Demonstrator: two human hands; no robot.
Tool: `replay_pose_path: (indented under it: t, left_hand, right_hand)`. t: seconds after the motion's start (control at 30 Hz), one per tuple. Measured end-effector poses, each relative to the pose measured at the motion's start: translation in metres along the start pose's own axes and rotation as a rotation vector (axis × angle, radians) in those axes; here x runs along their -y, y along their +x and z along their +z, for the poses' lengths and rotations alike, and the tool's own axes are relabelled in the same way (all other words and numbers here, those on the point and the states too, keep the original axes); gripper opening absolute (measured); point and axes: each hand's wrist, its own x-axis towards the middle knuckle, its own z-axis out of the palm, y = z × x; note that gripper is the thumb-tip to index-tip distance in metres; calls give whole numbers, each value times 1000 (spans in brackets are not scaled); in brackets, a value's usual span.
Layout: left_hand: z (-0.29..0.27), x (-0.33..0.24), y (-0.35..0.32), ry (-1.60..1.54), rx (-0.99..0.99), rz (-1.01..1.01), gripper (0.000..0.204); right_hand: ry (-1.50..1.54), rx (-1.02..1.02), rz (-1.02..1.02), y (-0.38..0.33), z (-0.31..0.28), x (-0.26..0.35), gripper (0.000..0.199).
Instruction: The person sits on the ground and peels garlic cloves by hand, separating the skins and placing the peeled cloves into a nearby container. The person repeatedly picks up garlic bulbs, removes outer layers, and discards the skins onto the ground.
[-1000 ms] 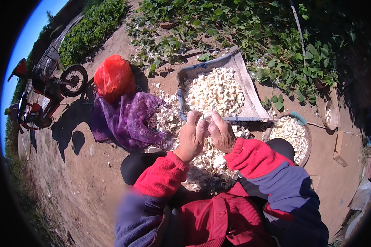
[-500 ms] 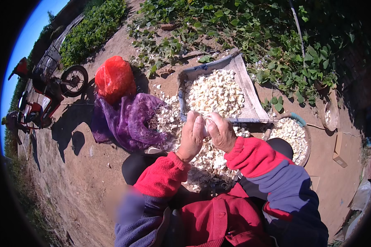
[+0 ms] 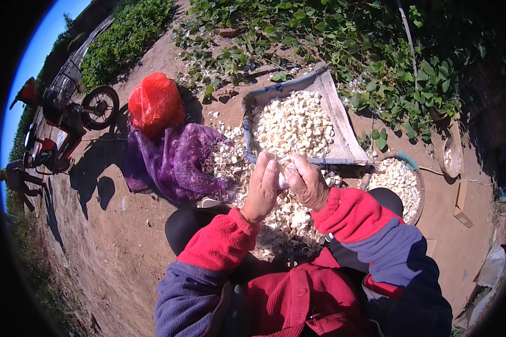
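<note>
Both my hands meet over the heap of garlic skins (image 3: pixel 289 222). Between my left hand (image 3: pixel 258 191) and my right hand (image 3: pixel 308 184) is a whitish garlic bulb (image 3: pixel 281 179), mostly covered by the fingers. The fingers of each are closed on it, thumbs close together. Just beyond them stands a cloth-lined tray (image 3: pixel 343 129) with pale garlic cloves (image 3: pixel 292 123) spread in it. To the right, beside my knee, a round basket (image 3: pixel 420 191) holds more white cloves (image 3: pixel 396 182).
A purple mesh bag (image 3: pixel 177 163) of garlic lies left, a red plastic bag (image 3: pixel 156 104) behind it. Farther left stands a motorbike (image 3: pixel 56 129), with a person (image 3: pixel 22 180) near it. Leafy vines (image 3: pixel 343 45) grow beyond the tray. A cardboard piece (image 3: pixel 462 203) lies right.
My right hand has shifted slightly right and down, and the gap between the hands is wider. More of the garlic bulb shows between my fingers.
</note>
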Motion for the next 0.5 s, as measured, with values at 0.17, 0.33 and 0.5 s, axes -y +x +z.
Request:
replay_pose_path:
  t: [0.17, 0.33, 0.5]
  left_hand:
    - [3, 6, 1, -138, -27, -97, 24]
    - [12, 7, 10, -4, -86, -29, 22]
    - [17, 3, 9, -41, -168, -32, 18]
  right_hand:
    - [-2, -47, -3, 0, 3, -2, 32]
    - [-180, -108, -17, 5, 14, -8, 31]
    - [-155, -97, -71, 7, 12, -5, 29]
